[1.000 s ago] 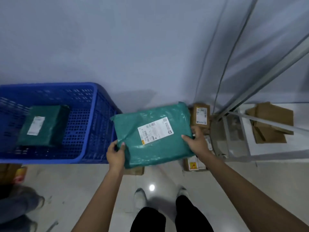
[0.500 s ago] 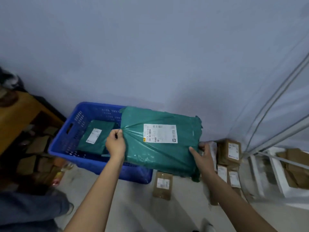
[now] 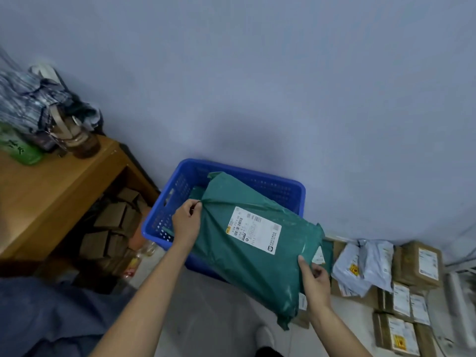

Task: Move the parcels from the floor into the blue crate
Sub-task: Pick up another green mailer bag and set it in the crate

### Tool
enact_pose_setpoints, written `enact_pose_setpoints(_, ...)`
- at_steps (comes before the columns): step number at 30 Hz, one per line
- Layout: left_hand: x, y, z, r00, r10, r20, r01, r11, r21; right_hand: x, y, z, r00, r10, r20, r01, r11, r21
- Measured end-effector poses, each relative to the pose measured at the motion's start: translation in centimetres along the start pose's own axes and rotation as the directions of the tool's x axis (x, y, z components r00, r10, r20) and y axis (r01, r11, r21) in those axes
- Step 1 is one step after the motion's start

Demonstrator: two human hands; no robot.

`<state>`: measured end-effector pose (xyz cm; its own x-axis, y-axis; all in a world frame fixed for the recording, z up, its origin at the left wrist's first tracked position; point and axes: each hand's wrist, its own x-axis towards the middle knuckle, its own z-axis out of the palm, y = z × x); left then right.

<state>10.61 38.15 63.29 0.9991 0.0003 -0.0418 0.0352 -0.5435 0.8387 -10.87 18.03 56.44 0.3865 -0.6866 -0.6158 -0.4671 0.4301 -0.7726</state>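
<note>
A large green plastic parcel (image 3: 247,256) with a white shipping label hangs tilted over the blue crate (image 3: 280,189), its far end above the crate's inside. My left hand (image 3: 186,222) pinches the parcel's left edge. My right hand (image 3: 315,279) grips its near right corner. Another green parcel (image 3: 197,193) lies inside the crate, mostly hidden under the held one. On the floor to the right lie a white-grey bag parcel (image 3: 365,266) and several brown box parcels (image 3: 417,264).
A wooden table (image 3: 51,191) stands left of the crate, with bottles and cloth on top and brown boxes (image 3: 110,220) stacked under it. A person's blue-clad leg (image 3: 51,318) fills the lower left. The wall runs close behind the crate.
Both hands have carried the green parcel left from above the floor pile until it hangs over the crate. The view has swung left, so the wooden table now shows.
</note>
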Motion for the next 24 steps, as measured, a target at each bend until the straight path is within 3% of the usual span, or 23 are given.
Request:
enact_pose_setpoints(7, 8.5, -2.3, 0.1, 0.996, -0.022, 0.087, 0.023, 1.000, -0.009, 3.1, -1.2, 6.6, 0.996, 0.059, 0.070, -0.065, 0.995, 0.082)
enact_pose_setpoints(14, 20.3, -4.9, 3.5, 0.970, -0.019, 0.242, -0.009, 0.993, 0.116, 9.1, 1.4, 14.2, 0.973, 0.229, 0.039, -0.229, 0.973, -0.011)
enact_pose_setpoints(20, 27.5, -5.8, 9.7, 0.905, -0.014, 0.425, -0.042, 0.992, 0.121, 13.3, 2.9, 18.3, 0.894, 0.447, 0.027, -0.445, 0.879, 0.172)
enact_pose_setpoints(24, 30.5, -6.9, 13.5, 0.836, -0.029, 0.548, -0.023, 0.996, 0.088, 15.4, 3.9, 19.8, 0.900, 0.436, -0.019, -0.421, 0.878, 0.229)
